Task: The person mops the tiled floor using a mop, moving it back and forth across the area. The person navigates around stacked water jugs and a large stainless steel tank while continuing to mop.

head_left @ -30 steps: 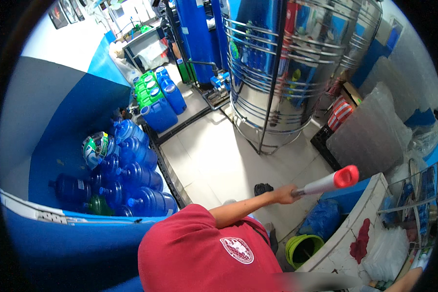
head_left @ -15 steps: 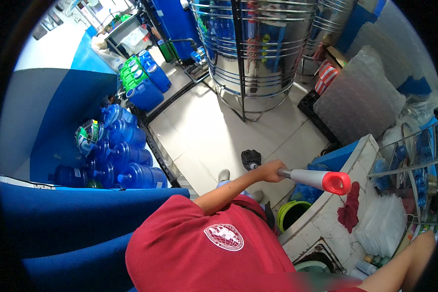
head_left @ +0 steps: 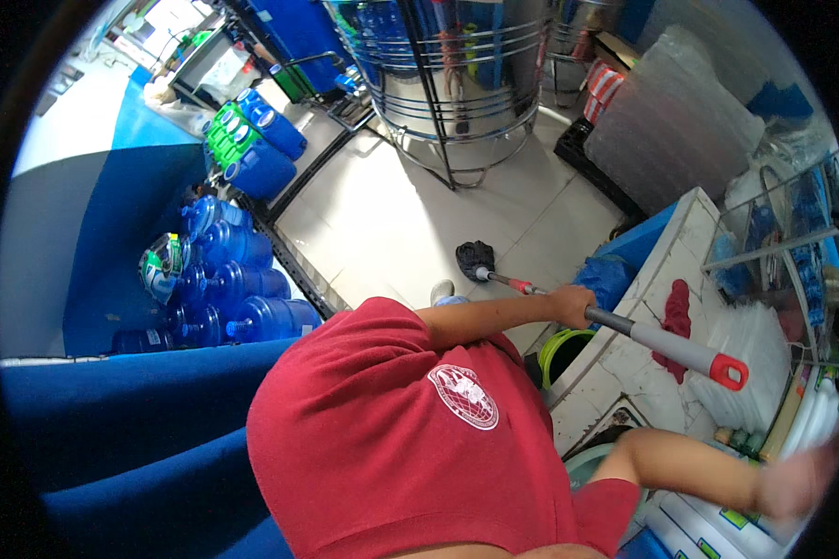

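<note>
My left hand (head_left: 569, 307) is closed around the handle of a mop (head_left: 657, 337), whose pole has a grey grip with a red end. The mop slants down to a dark, bunched mop head (head_left: 475, 257) on the floor tiles near my shoe (head_left: 443, 292). At the far right my right hand (head_left: 800, 480) is stretched out, smeared by motion, its fingers not readable. It is nearest to long white packs (head_left: 816, 410) beside the tiled counter (head_left: 615, 377). On that counter lies a dark red cloth (head_left: 675, 317), just beyond the mop grip.
Several blue water jugs (head_left: 252, 279) lie stacked at the left. Blue and green containers (head_left: 268, 172) stand behind them. A large shiny steel tank (head_left: 438, 102) on a stand is ahead. A yellow-green bucket (head_left: 559, 352) sits against the counter. Clear plastic packs (head_left: 741, 373) lie on it.
My left hand and the mop handle have moved right, and more of the pole shows. My right arm has bent, its hand coming into view at the right. The whole view has shifted slightly.
</note>
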Demonstrator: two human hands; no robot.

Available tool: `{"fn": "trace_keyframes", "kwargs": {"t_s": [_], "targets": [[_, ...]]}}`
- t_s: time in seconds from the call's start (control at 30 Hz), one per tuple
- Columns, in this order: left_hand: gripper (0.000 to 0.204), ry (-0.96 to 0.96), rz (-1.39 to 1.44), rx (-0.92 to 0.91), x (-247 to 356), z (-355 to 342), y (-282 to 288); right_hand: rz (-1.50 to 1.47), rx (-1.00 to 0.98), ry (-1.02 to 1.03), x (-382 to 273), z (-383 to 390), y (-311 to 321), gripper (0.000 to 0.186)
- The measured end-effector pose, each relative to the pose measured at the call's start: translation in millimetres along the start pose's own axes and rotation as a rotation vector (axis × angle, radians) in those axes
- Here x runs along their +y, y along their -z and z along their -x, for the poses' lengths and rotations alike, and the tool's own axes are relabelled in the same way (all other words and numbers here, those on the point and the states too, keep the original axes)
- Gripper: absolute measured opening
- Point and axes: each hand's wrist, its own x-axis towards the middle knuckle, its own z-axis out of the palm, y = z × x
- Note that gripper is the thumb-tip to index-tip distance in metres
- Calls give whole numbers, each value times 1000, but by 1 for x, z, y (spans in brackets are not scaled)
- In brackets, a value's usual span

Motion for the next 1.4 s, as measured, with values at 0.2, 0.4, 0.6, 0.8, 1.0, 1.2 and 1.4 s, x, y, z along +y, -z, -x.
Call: {"fn": "trace_keyframes", "kwargs": {"t_s": [0.2,0.4,0.6,0.8,1.0,1.2,1.4], "targets": [[18,65,-42,-64,-11,4,-5,-133,-381,-1044,-7,63,-59,27],[24,80,-69,-15,-69,40,19,-292,-663,-1140,-11,75,-96,23],[29,375,-259,126,-165,90,80,-379,-694,-774,-6,97,-213,24],[35,538,-258,701,-213,140,139,-347,-809,-589,-19,87,-373,30],[37,538,-278,973,-220,146,170,-546,-837,-227,-8,77,-471,32],[41,463,-346,1180,-221,137,195,-462,-955,35,5,40,-514,25],[41,371,-214,1316,-220,133,235,-397,-1085,-150,13,-9,-563,22]]}}
